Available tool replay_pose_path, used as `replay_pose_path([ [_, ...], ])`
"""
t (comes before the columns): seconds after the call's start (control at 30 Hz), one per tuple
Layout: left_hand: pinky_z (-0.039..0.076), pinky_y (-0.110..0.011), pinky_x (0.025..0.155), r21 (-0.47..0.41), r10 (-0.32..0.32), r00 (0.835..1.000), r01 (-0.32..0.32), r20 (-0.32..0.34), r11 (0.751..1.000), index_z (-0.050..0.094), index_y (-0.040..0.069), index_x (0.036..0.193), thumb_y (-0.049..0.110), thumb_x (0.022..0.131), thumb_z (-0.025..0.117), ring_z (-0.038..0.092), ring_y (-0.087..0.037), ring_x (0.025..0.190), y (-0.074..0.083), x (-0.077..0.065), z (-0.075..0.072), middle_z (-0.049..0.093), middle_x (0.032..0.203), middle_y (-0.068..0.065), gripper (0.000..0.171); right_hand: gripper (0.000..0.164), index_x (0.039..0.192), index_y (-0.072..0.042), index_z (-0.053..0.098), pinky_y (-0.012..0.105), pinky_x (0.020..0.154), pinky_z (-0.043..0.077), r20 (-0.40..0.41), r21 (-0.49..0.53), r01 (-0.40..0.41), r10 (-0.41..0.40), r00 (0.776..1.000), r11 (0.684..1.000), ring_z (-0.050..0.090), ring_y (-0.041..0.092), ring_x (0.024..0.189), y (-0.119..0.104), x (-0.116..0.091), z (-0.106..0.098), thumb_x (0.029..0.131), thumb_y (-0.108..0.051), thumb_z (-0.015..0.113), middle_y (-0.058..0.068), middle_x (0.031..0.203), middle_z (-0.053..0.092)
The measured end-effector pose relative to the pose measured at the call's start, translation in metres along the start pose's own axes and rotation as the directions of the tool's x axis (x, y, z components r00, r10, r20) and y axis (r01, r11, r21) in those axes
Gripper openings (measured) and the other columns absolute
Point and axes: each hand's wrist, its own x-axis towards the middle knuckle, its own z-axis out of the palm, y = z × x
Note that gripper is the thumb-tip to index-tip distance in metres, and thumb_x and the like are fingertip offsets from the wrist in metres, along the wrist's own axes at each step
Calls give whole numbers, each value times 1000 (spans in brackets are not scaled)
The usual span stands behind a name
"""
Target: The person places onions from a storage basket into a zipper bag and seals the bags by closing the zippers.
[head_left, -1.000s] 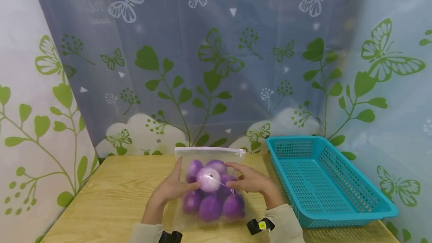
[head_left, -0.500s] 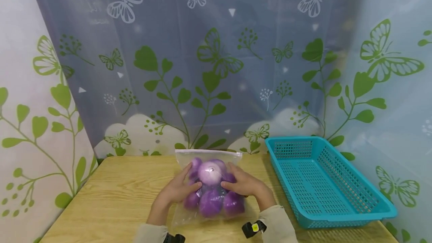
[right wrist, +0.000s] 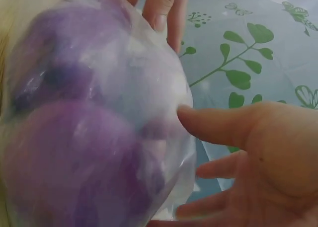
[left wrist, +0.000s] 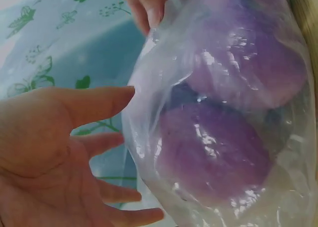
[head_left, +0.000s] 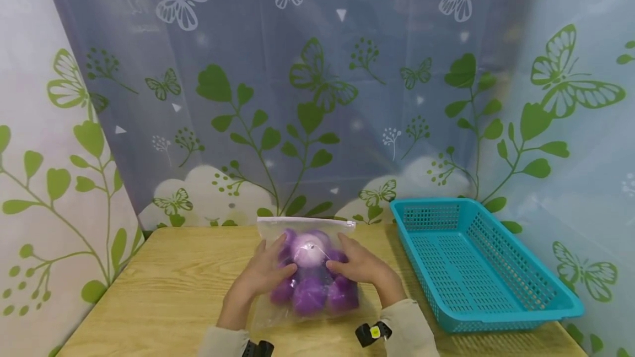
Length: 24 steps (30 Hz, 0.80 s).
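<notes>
A clear zip bag (head_left: 278,223) with a white top strip lies on the table, holding several purple onions (head_left: 308,297). The one on top is pale, with a small dark spot facing up. At the bag's left side my left hand (head_left: 263,274) rests with fingers spread, its thumb pointing in over the onions. My right hand (head_left: 364,264) mirrors it on the right side. In the left wrist view, straight fingers and thumb reach the bag (left wrist: 149,98) beside an onion (left wrist: 213,157). The right wrist view has the thumb tip against the plastic beside a large onion (right wrist: 64,152).
A turquoise perforated basket (head_left: 496,313) stands to the right of the bag on the wooden table (head_left: 163,280). Behind and along both sides hangs a cloth (head_left: 377,142) printed with leaves and butterflies. Each wrist wears a black strap with a small device (head_left: 369,334).
Both hands have drawn in closer around the bag, and their fingers have since spread a little. The pale onion has shifted slightly away from me.
</notes>
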Motion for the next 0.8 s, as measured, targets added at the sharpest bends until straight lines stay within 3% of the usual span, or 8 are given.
replay_pose_path([
  [0.17,16,-90,107,16,15,999,-16,51,1000,36,13,160,27,94,71,8,-70,147,6,-3,1,5,165,-39,76,72,156,1,37,68,121,30,-81,-30,24,-27,996,999,30,53,151,-9,-1,-1,96,-20,70,35,162,29],
  [0.33,22,-87,108,42,8,994,-13,112,999,27,18,163,28,96,69,15,-71,145,4,-4,1,10,167,-36,80,70,154,-3,43,68,120,33,20,-79,43,-41,999,996,34,53,149,-12,1,4,94,-22,72,36,161,30],
  [0.43,25,-84,111,44,-10,994,5,111,999,24,17,164,29,99,66,22,-69,144,1,-4,1,14,165,-37,79,73,156,-3,39,65,123,31,68,-102,47,-41,997,994,31,51,151,-10,3,10,94,-24,71,34,163,28],
  [0.8,27,-77,117,-9,17,996,-16,90,1000,26,11,163,24,101,62,28,-64,145,-4,-3,0,19,162,-41,73,78,161,-9,31,69,122,28,77,-98,37,-30,997,995,26,53,153,-9,2,15,96,-29,70,32,166,21],
])
